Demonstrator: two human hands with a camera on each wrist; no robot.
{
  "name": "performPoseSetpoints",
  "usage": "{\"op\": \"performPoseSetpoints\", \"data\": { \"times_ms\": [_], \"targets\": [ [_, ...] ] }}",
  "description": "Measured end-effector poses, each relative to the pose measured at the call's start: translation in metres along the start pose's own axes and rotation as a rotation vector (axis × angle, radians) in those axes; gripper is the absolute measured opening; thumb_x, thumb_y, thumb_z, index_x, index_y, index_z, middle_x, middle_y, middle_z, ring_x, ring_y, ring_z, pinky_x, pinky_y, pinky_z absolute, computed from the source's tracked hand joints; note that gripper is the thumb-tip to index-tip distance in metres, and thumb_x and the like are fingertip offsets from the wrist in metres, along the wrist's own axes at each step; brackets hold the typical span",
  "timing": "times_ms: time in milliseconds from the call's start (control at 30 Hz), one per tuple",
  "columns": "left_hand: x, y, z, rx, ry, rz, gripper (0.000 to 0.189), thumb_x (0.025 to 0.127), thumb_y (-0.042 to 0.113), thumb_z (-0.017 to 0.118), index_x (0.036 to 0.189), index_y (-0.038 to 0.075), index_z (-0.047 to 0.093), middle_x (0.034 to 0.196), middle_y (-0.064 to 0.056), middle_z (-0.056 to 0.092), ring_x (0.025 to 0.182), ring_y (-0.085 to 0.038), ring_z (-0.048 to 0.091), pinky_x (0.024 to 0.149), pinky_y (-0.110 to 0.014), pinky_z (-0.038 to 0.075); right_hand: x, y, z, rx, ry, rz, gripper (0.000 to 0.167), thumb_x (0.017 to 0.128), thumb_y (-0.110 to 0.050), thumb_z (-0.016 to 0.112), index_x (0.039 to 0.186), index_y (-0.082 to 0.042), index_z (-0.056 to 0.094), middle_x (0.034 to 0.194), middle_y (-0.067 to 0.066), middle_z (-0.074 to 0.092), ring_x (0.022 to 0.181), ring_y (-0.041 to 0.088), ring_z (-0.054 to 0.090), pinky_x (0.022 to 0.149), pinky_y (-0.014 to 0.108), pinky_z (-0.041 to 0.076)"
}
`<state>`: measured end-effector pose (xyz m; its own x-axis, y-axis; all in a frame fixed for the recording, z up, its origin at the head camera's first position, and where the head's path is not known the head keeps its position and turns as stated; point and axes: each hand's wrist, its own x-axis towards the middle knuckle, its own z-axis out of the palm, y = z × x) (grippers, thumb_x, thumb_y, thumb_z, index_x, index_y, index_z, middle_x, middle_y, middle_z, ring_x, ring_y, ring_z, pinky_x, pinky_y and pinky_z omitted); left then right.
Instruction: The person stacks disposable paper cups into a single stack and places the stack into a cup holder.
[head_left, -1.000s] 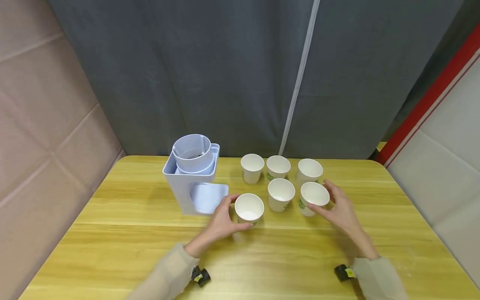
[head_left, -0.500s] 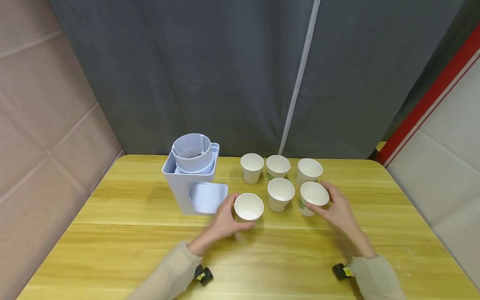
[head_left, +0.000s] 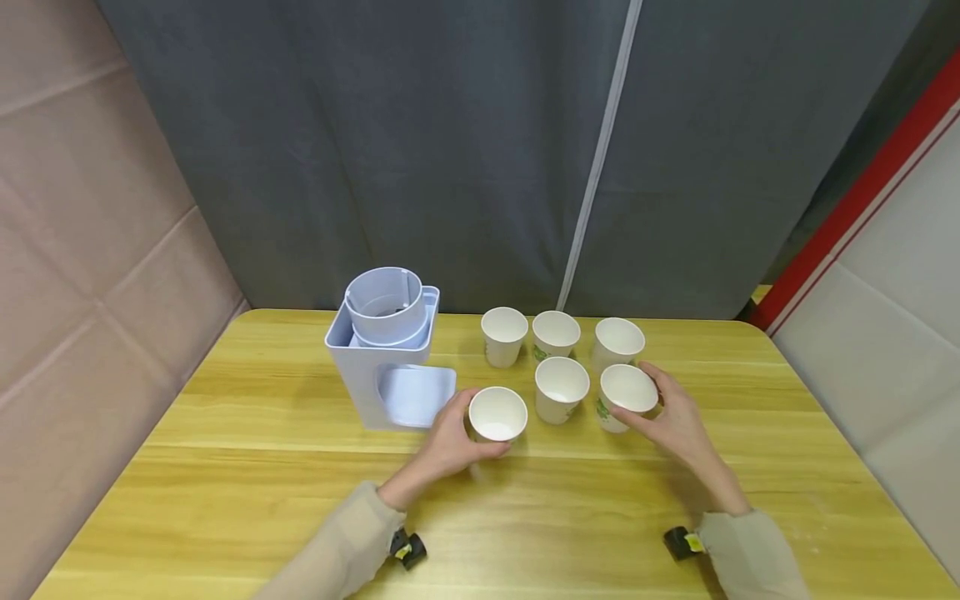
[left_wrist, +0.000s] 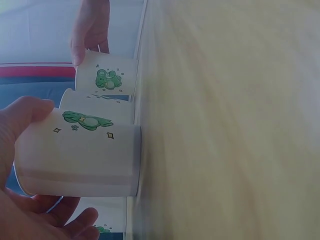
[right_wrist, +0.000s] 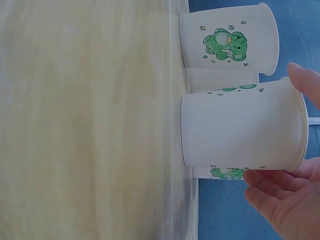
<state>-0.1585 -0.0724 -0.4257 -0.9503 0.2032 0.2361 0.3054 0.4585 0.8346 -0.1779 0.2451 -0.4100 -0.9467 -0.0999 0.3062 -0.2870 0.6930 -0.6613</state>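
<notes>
Several white paper cups with green bear prints stand upright on the wooden table in two rows. My left hand holds the front-left cup between thumb and fingers. In the left wrist view, that cup has its base at the tabletop. At the other end of the front row, my right hand grips the front-right cup, thumb on the near side and fingers behind. The right wrist view shows this cup from the side. Between the two stands the front-middle cup, touched by neither hand.
Behind the front row are a back-left cup, a back-middle cup and a back-right cup. A pale blue plastic dispenser-like holder with a round container on top stands left. A grey curtain hangs behind the table.
Almost nothing moves. The left wrist shifts slightly to the right, and the right hand's fingers settle a little closer around the front-right cup. The cups stay in place.
</notes>
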Motion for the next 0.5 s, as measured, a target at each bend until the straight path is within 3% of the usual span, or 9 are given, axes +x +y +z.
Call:
{"op": "performPoseSetpoints", "data": {
  "times_ms": [500],
  "targets": [
    [-0.0006, 0.0016, -0.0007, 0.039, 0.008, 0.012, 0.07, 0.059, 0.023, 0.086, 0.117, 0.0, 0.056, 0.107, -0.009, 0.059, 0.099, -0.026, 0.054, 0.088, -0.043, 0.043, 0.0015, 0.0013, 0.0018, -0.011, 0.022, -0.008, 0.073, 0.073, -0.021, 0.079, 0.13, 0.008, 0.045, 0.119, 0.027, 0.053, 0.098, 0.036, 0.053, 0.076, 0.046, 0.044]
  ]
}}
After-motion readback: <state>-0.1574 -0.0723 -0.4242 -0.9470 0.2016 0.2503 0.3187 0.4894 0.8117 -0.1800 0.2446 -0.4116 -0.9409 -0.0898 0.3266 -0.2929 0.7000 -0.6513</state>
